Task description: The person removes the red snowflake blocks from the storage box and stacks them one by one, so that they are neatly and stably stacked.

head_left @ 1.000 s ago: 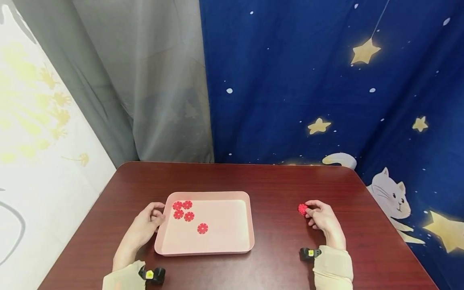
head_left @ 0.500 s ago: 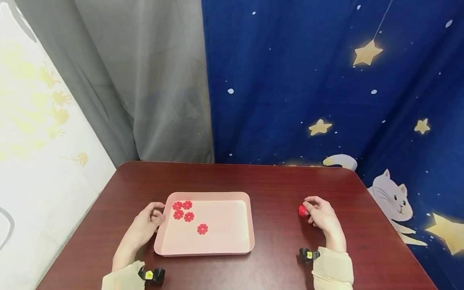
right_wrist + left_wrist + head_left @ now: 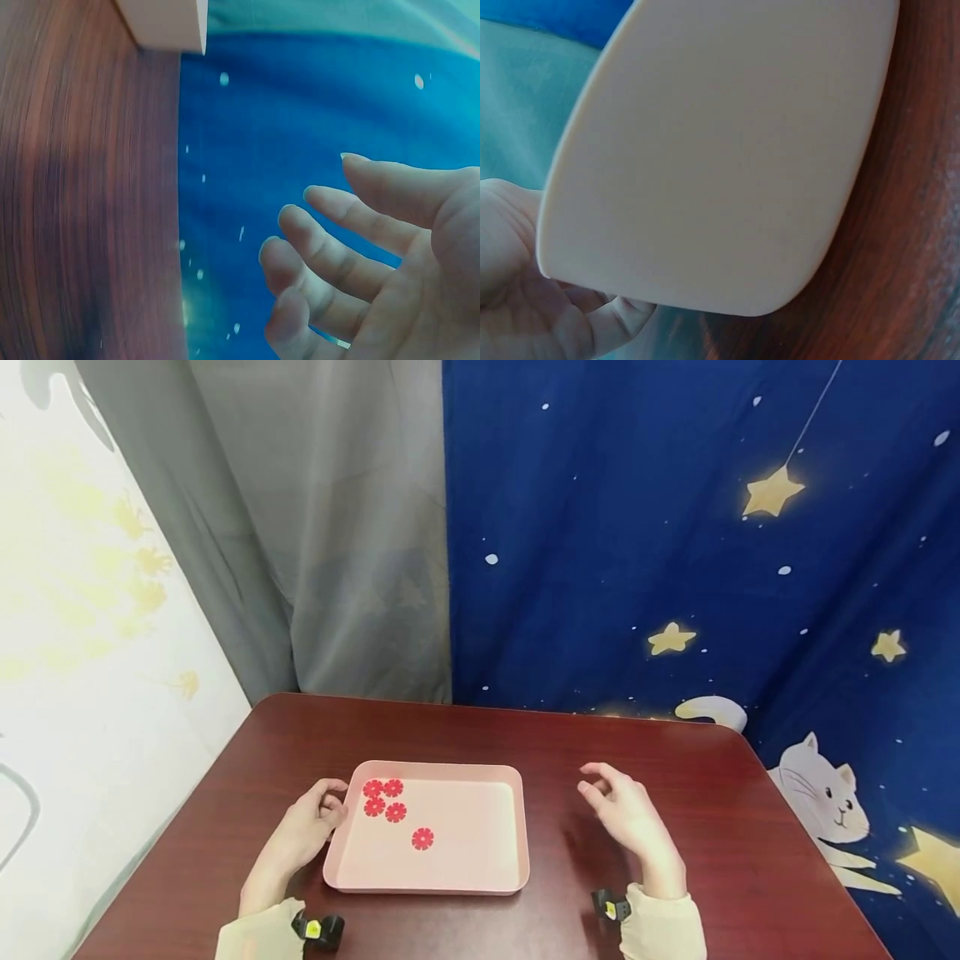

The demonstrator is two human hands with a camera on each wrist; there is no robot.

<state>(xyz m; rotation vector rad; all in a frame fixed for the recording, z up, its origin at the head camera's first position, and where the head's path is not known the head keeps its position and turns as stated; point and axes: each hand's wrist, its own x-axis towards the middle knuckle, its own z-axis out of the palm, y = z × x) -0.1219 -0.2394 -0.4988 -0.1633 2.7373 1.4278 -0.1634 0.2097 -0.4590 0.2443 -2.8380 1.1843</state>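
Five red discs (image 3: 396, 812) lie in a tray (image 3: 472, 839). Left hand (image 3: 302, 828) adjoins it, grip uncertain; right hand (image 3: 632, 812) hovers, loosely spread.

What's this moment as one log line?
discs: five in tray | left hand: at tray's left end | right hand: right of tray, over table, nothing visible in it

My left sleeve (image 3: 258, 935): cream.
My right sleeve (image 3: 663, 928): cream, matching.
My wrist cameras (image 3: 332, 934): black, one yellow mark (image 3: 312, 930) each.
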